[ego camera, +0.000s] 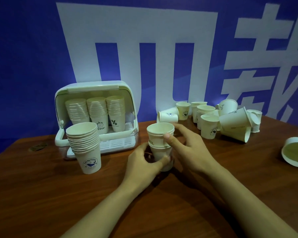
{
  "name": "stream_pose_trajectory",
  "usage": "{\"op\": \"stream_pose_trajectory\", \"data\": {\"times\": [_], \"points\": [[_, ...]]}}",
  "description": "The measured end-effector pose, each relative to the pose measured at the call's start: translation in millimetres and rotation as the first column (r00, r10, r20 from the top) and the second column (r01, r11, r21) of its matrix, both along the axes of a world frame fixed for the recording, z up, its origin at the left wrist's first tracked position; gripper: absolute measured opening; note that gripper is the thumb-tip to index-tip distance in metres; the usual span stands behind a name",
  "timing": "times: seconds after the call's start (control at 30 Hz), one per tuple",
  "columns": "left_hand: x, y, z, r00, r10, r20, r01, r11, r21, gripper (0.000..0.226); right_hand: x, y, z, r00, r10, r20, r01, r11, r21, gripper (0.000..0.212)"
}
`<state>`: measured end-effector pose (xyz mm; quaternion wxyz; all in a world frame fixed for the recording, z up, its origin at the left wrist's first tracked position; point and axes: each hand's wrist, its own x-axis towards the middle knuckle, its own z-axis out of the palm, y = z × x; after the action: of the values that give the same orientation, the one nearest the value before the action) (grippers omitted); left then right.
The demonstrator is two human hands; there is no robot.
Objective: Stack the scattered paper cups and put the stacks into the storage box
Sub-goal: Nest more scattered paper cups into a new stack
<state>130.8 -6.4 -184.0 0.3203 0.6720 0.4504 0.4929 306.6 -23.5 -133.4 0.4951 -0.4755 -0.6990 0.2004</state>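
At centre frame, both hands busy on a short stack of paper cups (pixel 160 145) standing on the brown worktop (pixel 213 194). Left hand (pixel 144 162) wrapped around the bottom cup, fingers curled at its base, probably to steady it against tipping. Right hand (pixel 184 145) closed on the upper cups, thumb pressed to the near side just under the rim, apparently seating them down into the ones below; upper cups not yet fully nested, a band of wall showing between the rims. Left of centre, a taller finished stack (pixel 86 148) with a whale print, free-standing just in front of the storage box (pixel 64 100), likely parked there for loading next. Storage box at middle left, lid swung up, three stacks (pixel 96 114) upright side by side inside. At upper right, a cluster of loose cups (pixel 212 119), some upright, some toppled, near enough for the right hand to reach. One more tipped cup (pixel 295 152) at the right edge, well apart from the rest. Plenty left to gather.
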Motion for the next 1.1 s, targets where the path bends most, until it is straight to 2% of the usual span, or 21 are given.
{"op": "stream_pose_trajectory", "data": {"times": [0.07,0.13,0.23,0.33,0.5,0.57,0.63,0.67,0.7,0.73,0.77,0.83,0.87,0.9,0.97,1.0,1.1], "points": [[0,1,0,1.0,-0.007,-0.006,0.007,1.0,0.005,0.056,2,4,-4,0.997,-0.059,0.052,0.058,0.998,0.033,0.054],[0,1,0,1.0,-0.008,-0.026,0.008,1.0,0.003,0.06,4,6,-5,0.996,-0.078,0.038,0.077,0.996,0.045,0.076],[2,1,-1,1.0,-0.005,-0.03,0.005,1.0,-0.001,0.06,6,7,-4,0.993,-0.104,0.058,0.099,0.992,0.082,0.067],[2,2,0,1.0,-0.008,-0.029,0.008,1.0,-0.003,0.06,6,8,-5,0.97,-0.181,0.163,0.165,0.98,0.106,0.057],[1,5,-2,0.999,0.007,-0.047,-0.007,1.0,0.007,0.058,0,5,-7,0.932,-0.248,0.265,0.216,0.966,0.146,0.07],[1,3,-2,0.999,0.014,-0.051,-0.014,1.0,0.007,0.057,0,4,-8,0.932,-0.223,0.285,0.199,0.974,0.112,0.068],[2,2,-1,0.998,0.021,-0.067,-0.02,1.0,0.016,0.061,6,5,-8,0.976,-0.111,0.186,0.112,0.994,0.005,0.059],[2,2,-1,0.997,0.025,-0.078,-0.023,1.0,0.021,0.062,12,5,-6,0.99,-0.101,0.094,0.102,0.995,-0.008,0.054],[3,2,0,0.996,0.03,-0.083,-0.028,0.999,0.018,0.061,22,7,-2,0.985,-0.17,-0.001,0.17,0.985,0.036,0.052],[3,1,1,0.996,0.032,-0.082,-0.031,0.999,0.011,0.059,36,9,4,0.948,-0.31,-0.067,0.315,0.944,0.101,0.051],[3,1,1,0.996,0.031,-0.08,-0.031,1.0,0.002,0.058,52,10,13,0.871,-0.481,-0.102,0.492,0.858,0.149,0.049],[3,1,3,0.997,0.023,-0.079,-0.024,1.0,-0.009,0.058,87,9,25,0.668,-0.741,-0.066,0.744,0.663,0.083,0.041],[4,1,3,0.997,0.02,-0.075,-0.021,1.0,-0.012,0.058,102,8,25,0.613,-0.79,0.002,0.79,0.613,0.01,0.036],[5,1,3,0.997,0.016,-0.071,-0.017,1.0,-0.014,0.057,114,7,22,0.595,-0.8,0.076,0.804,0.592,-0.057,0.034],[5,2,3,0.998,0.012,-0.063,-0.013,1.0,-0.021,0.056,124,8,11,0.596,-0.785,0.168,0.803,0.578,-0.147,0.035],[5,2,3,0.998,0.01,-0.062,-0.011,1.0,-0.024,0.057,124,10,8,0.591,-0.787,0.177,0.807,0.572,-0.146,0.038],[5,2,2,0.998,0.005,-0.064,-0.007,0.999,-0.033,0.057,121,11,8,0.537,-0.83,0.152,0.84,0.543,-0.002,0.043]]}}
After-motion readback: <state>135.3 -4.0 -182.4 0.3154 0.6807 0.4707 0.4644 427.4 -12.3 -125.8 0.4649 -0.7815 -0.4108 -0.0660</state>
